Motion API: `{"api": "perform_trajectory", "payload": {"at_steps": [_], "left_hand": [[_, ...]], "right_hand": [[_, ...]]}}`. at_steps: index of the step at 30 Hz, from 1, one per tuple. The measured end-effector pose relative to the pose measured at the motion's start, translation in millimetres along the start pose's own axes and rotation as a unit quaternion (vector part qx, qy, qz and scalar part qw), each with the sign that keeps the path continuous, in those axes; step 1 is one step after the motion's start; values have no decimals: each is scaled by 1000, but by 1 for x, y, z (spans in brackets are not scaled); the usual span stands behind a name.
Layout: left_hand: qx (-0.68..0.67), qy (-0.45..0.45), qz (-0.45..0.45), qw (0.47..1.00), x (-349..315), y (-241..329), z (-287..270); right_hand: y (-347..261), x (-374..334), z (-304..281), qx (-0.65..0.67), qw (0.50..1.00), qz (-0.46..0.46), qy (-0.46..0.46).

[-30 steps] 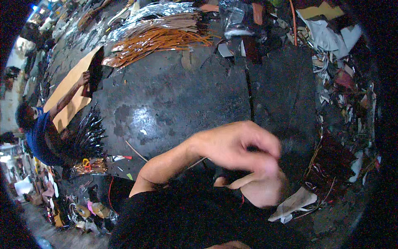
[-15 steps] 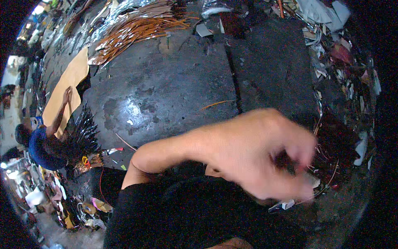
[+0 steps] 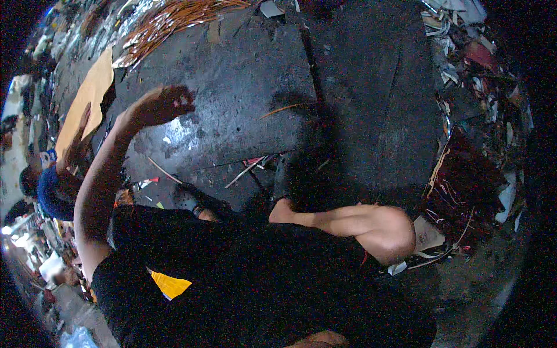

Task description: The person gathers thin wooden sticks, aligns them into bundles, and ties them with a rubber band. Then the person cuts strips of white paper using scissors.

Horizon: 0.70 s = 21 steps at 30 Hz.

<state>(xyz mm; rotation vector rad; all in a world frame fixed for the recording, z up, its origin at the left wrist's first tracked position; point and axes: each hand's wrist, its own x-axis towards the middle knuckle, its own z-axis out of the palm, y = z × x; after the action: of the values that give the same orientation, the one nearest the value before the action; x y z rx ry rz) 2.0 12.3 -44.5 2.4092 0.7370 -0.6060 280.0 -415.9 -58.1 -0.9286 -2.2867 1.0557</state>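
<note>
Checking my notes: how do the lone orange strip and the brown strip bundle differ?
The lone strip is one slim piece, while the strip bundle is a thick heap. The lone strip is nearer the picture's middle; the strip bundle lies toward the upper left and reaches the top edge. Both look orange-brown.

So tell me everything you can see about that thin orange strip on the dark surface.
Thin and slightly bowed, the orange strip lies on the dark surface, slanting up to the right, its right end near the dark seam. It's too small to tell the material. The left hand is off to its left, not touching it.
</note>
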Motion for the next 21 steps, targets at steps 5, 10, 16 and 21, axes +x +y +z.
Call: {"api": "perform_trajectory", "payload": {"at_steps": [5, 10, 16, 21], "left_hand": [[-24, -91, -49, 994, -39, -29, 52], [-104, -5, -27, 994, -36, -46, 63], [-160, -109, 8, 981, -52, -35, 83], [-95, 48, 15, 994, -56, -45, 62]], "right_hand": [[7, 24, -9, 4, 999, -37, -20], [4, 49, -15, -10, 998, -52, -38], [0, 89, -25, -33, 995, -67, -69], [-27, 88, -37, -61, 994, 0, -91]]}}
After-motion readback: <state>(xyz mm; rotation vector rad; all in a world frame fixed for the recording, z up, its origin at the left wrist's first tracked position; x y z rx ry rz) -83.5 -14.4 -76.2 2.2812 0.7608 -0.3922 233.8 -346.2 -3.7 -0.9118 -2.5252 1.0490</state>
